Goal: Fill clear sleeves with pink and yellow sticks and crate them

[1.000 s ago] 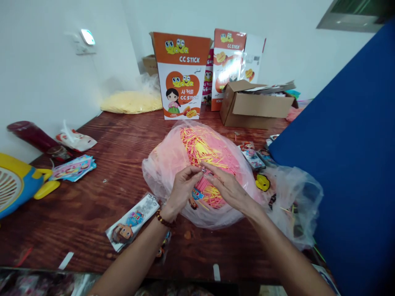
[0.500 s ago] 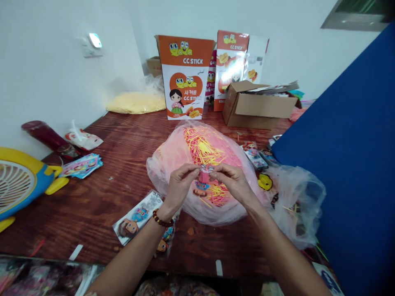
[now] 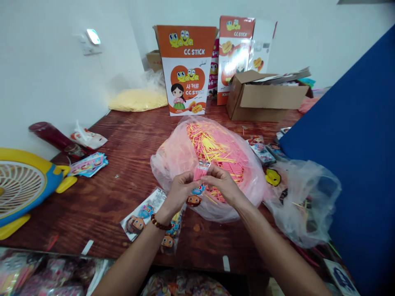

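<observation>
Both hands meet over the near side of a large clear bag [image 3: 173,154] full of pink and yellow sticks [image 3: 210,144]. Between them is a small printed packet [image 3: 199,174] with pink sticks showing in it and a cartoon face at its lower end. My left hand [image 3: 180,189] pinches the packet's left side. My right hand [image 3: 220,183] grips its right side, fingers closed. Beside my left wrist lie flat printed packets [image 3: 145,211], and another filled packet [image 3: 173,230] is partly under the forearm.
A yellow and blue fan [image 3: 27,185], a bottle [image 3: 52,135] and a tissue pack [image 3: 89,137] stand or lie left. Cartons [image 3: 188,70] and an open box [image 3: 268,98] are behind. A plastic bag [image 3: 308,201] and blue panel [image 3: 354,144] are right.
Both hands have shifted from the packet's top edge down to its sides, and the fingers have come closer together. The camera view has moved slightly.
</observation>
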`<act>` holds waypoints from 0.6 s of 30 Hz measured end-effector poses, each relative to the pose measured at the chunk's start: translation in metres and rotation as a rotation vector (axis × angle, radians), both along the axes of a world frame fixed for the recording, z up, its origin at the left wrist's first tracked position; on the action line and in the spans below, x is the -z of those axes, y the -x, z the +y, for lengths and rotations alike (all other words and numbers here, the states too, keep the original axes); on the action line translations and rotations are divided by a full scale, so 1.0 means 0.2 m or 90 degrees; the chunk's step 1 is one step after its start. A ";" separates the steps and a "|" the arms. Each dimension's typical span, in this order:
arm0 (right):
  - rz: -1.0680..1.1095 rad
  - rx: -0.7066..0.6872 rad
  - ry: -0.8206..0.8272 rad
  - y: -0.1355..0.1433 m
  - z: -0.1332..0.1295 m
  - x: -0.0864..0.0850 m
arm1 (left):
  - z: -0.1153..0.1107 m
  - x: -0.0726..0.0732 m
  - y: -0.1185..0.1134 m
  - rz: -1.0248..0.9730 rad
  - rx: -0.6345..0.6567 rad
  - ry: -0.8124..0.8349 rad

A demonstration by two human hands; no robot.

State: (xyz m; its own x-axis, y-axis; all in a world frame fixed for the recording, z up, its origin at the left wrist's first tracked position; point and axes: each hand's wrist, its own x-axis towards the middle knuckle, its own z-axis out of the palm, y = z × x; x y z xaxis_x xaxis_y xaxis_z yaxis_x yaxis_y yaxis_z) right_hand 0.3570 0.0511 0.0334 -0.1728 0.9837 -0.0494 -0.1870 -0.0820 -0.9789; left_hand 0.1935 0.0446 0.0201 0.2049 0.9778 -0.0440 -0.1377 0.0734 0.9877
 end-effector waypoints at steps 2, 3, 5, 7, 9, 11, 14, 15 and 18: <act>0.003 -0.001 0.008 0.03 -0.01 0.01 | 0.00 0.00 0.00 -0.007 -0.001 0.019; 0.007 0.006 0.008 0.04 -0.02 0.02 | 0.00 0.01 0.01 -0.013 0.000 0.030; 0.018 0.035 0.004 0.07 -0.04 0.04 | -0.01 0.02 0.02 -0.013 0.009 0.036; 0.016 0.051 0.000 0.09 -0.06 0.07 | -0.04 0.04 0.04 0.001 0.017 0.030; -0.014 -0.003 -0.013 0.09 -0.08 0.10 | -0.09 0.07 0.08 0.032 0.010 0.025; -0.059 -0.096 -0.029 0.05 -0.07 0.12 | -0.16 0.10 0.15 0.065 -0.010 0.042; -0.187 -0.083 -0.061 -0.05 0.06 0.13 | -0.26 0.16 0.29 0.088 -0.043 0.119; -0.275 -0.030 -0.085 -0.08 0.13 0.13 | -0.29 0.19 0.33 0.093 -0.051 0.148; -0.699 0.010 -0.155 -0.11 0.32 0.13 | -0.36 0.26 0.43 0.105 -0.051 0.223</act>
